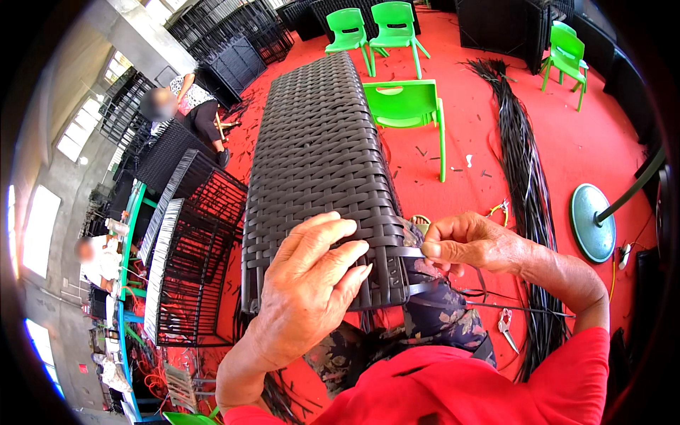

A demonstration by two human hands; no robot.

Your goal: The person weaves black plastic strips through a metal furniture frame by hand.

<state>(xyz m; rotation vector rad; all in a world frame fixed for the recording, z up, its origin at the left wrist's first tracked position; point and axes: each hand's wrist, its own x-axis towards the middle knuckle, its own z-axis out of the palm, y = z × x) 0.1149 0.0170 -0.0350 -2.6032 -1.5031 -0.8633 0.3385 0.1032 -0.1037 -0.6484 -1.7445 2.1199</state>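
Shirt (467,389) cut off below; left hand (308,290) spread over weave (312,142); right hand (469,244) pinching strip (406,251), end hidden.

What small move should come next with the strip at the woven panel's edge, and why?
Probably draw the strip snug: the right hand pinches it just beyond the woven panel's edge, while the left hand lies over the panel.

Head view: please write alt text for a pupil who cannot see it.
A person's right hand pinches a strip at the edge of a black woven block; the left hand lies over it. Green chairs stand beyond.
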